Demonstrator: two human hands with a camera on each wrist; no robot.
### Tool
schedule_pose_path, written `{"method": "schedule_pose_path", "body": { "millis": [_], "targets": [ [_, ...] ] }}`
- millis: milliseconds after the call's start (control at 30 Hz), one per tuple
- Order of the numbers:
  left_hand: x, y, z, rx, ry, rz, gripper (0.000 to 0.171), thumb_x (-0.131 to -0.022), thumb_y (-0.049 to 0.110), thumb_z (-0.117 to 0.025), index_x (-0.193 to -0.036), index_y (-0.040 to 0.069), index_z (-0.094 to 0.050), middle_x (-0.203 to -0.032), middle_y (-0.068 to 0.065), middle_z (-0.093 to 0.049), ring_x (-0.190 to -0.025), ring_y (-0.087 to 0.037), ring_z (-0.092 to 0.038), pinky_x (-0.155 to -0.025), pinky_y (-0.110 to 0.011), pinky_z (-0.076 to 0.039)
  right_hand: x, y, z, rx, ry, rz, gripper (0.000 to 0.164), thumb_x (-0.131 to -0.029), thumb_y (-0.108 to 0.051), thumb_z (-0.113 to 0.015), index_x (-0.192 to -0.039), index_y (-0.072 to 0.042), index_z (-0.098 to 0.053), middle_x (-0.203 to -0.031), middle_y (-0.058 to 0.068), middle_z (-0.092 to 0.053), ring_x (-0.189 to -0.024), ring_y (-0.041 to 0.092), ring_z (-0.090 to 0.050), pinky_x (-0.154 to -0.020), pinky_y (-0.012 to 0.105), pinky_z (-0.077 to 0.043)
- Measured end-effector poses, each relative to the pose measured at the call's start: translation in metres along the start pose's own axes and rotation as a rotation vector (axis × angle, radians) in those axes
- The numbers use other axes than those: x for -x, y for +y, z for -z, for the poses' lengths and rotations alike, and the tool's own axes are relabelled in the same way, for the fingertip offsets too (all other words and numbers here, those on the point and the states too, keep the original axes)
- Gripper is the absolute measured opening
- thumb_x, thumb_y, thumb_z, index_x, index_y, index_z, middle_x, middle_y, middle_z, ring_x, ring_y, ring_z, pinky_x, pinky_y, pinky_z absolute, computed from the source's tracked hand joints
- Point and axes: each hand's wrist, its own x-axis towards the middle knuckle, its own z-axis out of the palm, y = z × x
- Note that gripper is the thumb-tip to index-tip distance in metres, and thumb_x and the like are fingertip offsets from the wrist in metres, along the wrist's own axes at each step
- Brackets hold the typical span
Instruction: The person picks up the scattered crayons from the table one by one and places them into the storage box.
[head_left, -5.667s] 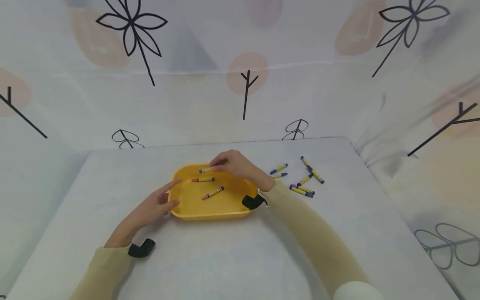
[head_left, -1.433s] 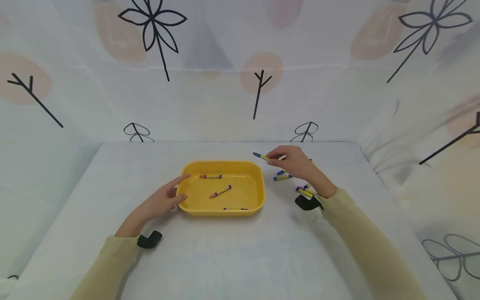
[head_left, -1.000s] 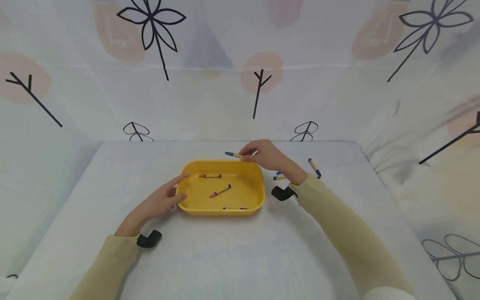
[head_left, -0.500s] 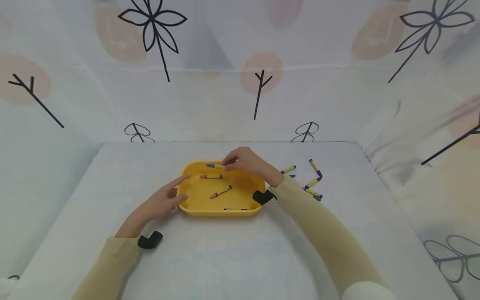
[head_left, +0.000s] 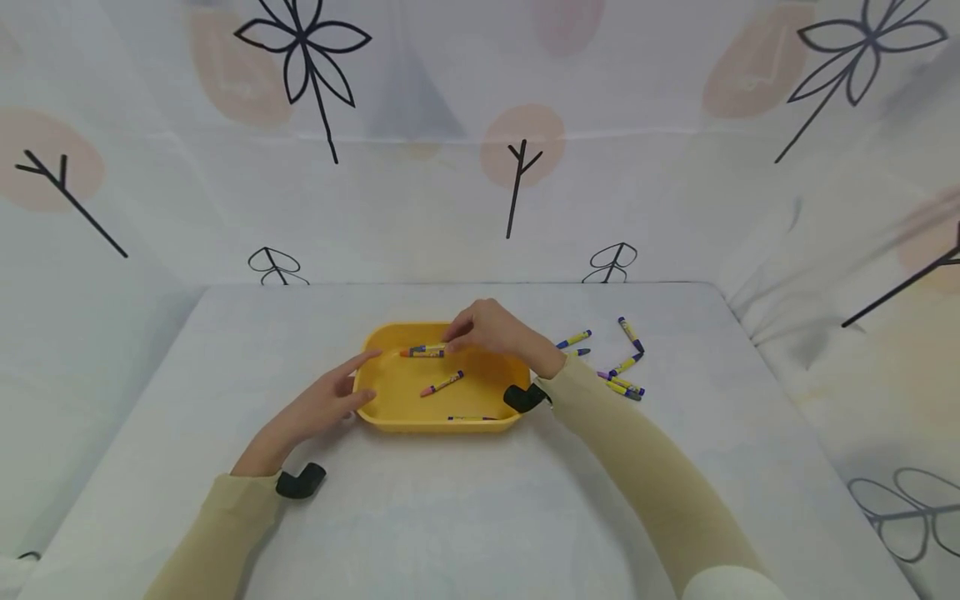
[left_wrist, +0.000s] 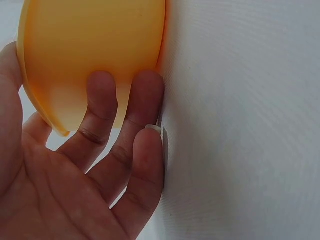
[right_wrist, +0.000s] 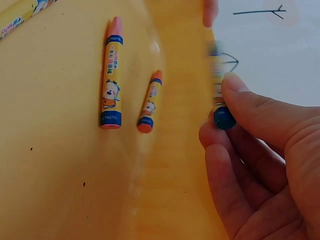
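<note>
My left hand [head_left: 311,408] holds the left end of a yellow tray [head_left: 442,428], thumb and index finger over the rim. In the left wrist view, the other fingers [left_wrist: 102,92] press against the tray's outer wall [left_wrist: 95,35]. Inside the tray, my right hand [head_left: 495,329] pinches a blue-grey oil pastel [head_left: 429,347] by its blue end [right_wrist: 225,119] between thumb and fingers. Just in front of it lies an orange pastel [head_left: 422,355]. A pink pastel [head_left: 442,383] sits mid-tray, and a dark-tipped one [head_left: 471,417] lies along the front wall.
Several more pastels lie right of the tray on the white-covered table, among them a blue one [head_left: 574,339], one farther back [head_left: 630,333] and a small overlapping cluster [head_left: 624,387]. A patterned cloth wall [head_left: 420,217] rises behind the table's back edge.
My right hand has carried the blue-grey pastel left from the right-hand group and lowered it into the tray. A dark-tipped pastel has appeared by the front wall since the earliest frame. The left hand stays.
</note>
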Motion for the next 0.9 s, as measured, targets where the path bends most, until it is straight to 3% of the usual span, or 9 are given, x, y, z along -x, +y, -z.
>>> {"method": "schedule_pose_path", "body": {
  "millis": [300, 567, 900],
  "targets": [
    [0.000, 0.001, -0.001, -0.001, -0.002, 0.008, 0.067, -0.099, 0.034, -0.062, -0.157, 0.028, -0.029, -0.135, -0.020, -0.054, -0.094, -0.024, -0.058, -0.078, -0.036, -0.052, 0.006, 0.001, 0.006, -0.038, 0.029, -0.002, 0.023, -0.090, -0.021, -0.076, -0.109, -0.008, -0.078, -0.101, -0.004, -0.074, -0.094, 0.013, -0.065, -0.087, 0.031, -0.050],
    [0.000, 0.002, -0.001, 0.003, -0.005, 0.025, 0.067, -0.099, 0.032, -0.062, -0.157, 0.028, -0.029, -0.139, -0.021, -0.051, -0.095, -0.024, -0.059, -0.078, -0.034, -0.051, 0.029, 0.001, 0.039, -0.112, 0.113, -0.049, 0.023, -0.091, -0.025, -0.074, -0.111, -0.014, -0.078, -0.109, -0.005, -0.072, -0.101, 0.016, -0.063, -0.091, 0.036, -0.049],
    [0.001, 0.001, -0.001, 0.008, -0.004, 0.021, 0.068, -0.099, 0.033, -0.062, -0.157, 0.029, -0.028, -0.144, -0.022, -0.048, -0.100, -0.026, -0.059, -0.079, -0.036, -0.052, 0.073, 0.038, 0.072, -0.201, 0.224, -0.080, 0.026, -0.092, -0.023, -0.074, -0.114, -0.011, -0.075, -0.113, 0.002, -0.071, -0.106, 0.019, -0.064, -0.096, 0.041, -0.048]
  ]
}}
